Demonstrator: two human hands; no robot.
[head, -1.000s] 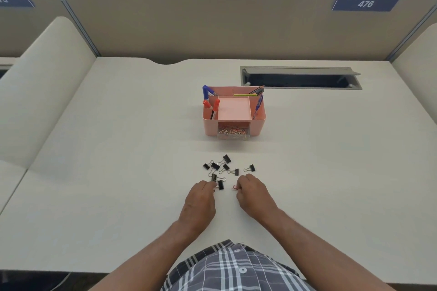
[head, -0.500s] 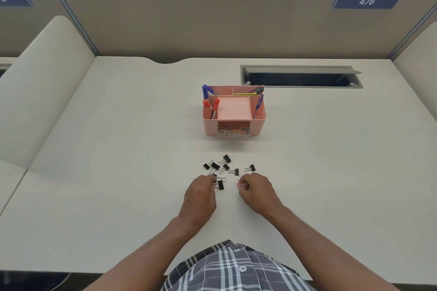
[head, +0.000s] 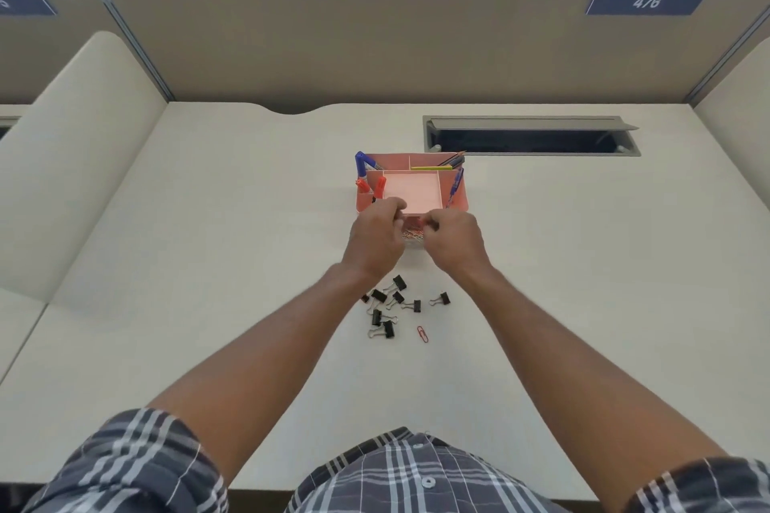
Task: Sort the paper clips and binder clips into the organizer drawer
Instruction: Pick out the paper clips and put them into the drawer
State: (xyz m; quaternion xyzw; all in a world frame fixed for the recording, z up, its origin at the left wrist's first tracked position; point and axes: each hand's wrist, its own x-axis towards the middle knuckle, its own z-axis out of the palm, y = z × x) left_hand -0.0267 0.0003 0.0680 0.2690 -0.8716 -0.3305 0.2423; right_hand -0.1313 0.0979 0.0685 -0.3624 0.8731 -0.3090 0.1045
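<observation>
The pink organizer stands mid-desk with pens in its side slots. Its clear drawer, holding coloured paper clips, shows between my two hands at the organizer's front. My left hand has its fingers curled at the drawer's left side. My right hand pinches its fingertips at the right side. Whether either hand holds a clip is hidden by the fingers. Several black binder clips lie scattered nearer to me, under my forearms. A single red paper clip lies just right of them.
A grey cable hatch stands open in the desk behind and to the right of the organizer. Beige partition panels wall the desk at the back and on both sides. My checked shirt fills the bottom edge.
Both hands have moved forward from the clip pile to the organizer's drawer. The red paper clip that was at my right fingertips now lies alone on the desk.
</observation>
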